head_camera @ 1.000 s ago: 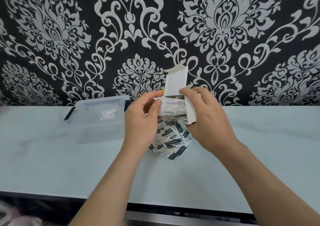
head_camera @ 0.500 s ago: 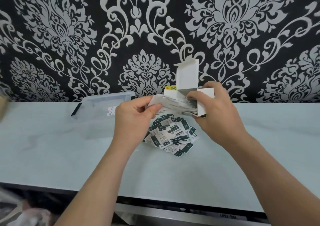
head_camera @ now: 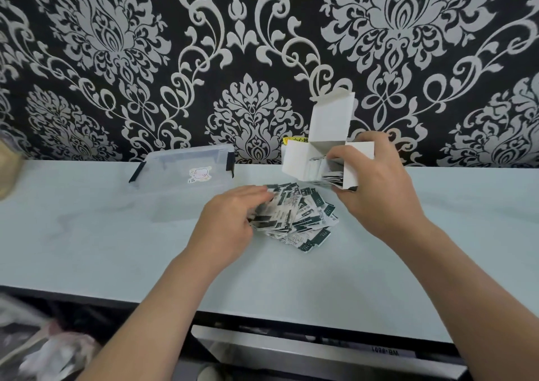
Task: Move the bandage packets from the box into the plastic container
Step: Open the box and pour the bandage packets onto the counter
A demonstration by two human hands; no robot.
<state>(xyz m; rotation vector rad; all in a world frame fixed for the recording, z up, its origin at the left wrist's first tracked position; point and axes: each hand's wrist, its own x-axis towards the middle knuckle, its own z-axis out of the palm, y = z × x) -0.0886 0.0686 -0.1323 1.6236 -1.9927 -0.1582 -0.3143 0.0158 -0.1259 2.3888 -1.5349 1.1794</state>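
**Head view.** Your right hand [head_camera: 376, 194] clasps the small white cardboard box [head_camera: 318, 150] above the pale, marbled table top [head_camera: 87, 234]. The fingers curl round the box's far side and the thumb lies across its open mouth. The box is tipped with that mouth facing left, one flap standing upright and a second spread to the left. A few bandage packets remain in the mouth, pressed under your thumb.

Most of the green-and-white printed bandage packets [head_camera: 306, 223] lie in a loose heap on the table, directly below the box and between your two hands. Your left hand [head_camera: 230, 217] rests palm down on the heap's left edge, its fingertips touching the packets (these are smeared by motion). You cannot tell whether the fingers pinch a packet or merely lie on them.

The clear plastic container [head_camera: 175, 194], with dark side clips and a small sticker on its near wall, stands to the left of the heap, near the black-and-white damask wallpaper [head_camera: 250, 45]. Neither hand touches it.
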